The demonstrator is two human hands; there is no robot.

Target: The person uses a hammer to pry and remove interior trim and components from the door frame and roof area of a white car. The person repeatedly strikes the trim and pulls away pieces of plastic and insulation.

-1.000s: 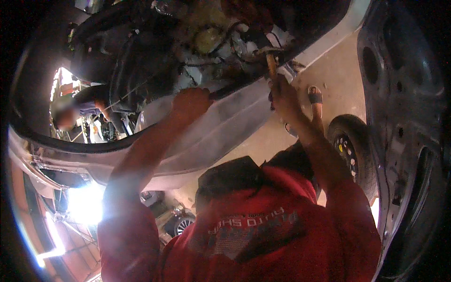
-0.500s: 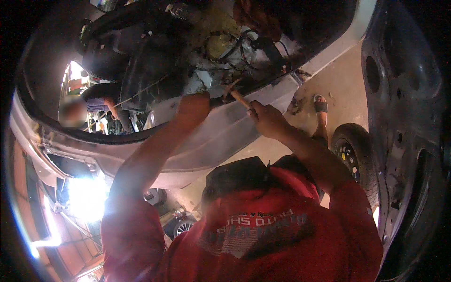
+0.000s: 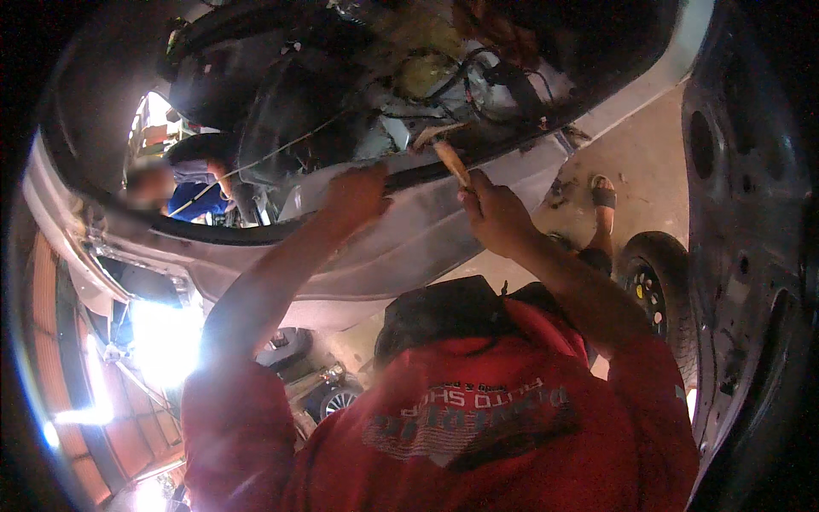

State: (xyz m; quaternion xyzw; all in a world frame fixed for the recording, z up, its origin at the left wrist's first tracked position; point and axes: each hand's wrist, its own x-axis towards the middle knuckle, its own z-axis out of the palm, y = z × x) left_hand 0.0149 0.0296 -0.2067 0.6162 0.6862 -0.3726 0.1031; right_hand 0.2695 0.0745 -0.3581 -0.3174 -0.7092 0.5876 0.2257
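Observation:
My right hand (image 3: 502,218) is closed around the wooden handle of a hammer (image 3: 453,164). The hammer's narrow head lies over the inner edge of the car's door opening. To the left, my left hand (image 3: 357,198) is at the pale sill (image 3: 414,229), its fingers curled in at the dark rubber-like edge strip (image 3: 426,174). What those fingers hold, if anything, is hidden. A gap of bare sill and strip separates the two hands.
Loose dark wires (image 3: 467,85) lie on the car's stripped floor beyond the sill. An open door panel (image 3: 742,213) stands at the right, beside a wheel (image 3: 653,286). Another person (image 3: 200,183) is visible through an opening at left. A bright light (image 3: 162,341) glares at lower left.
The hammer and my right hand have shifted slightly, and the handle stands steeper. My left hand's fingers have changed their curl at the sill. The whole view has shifted a little.

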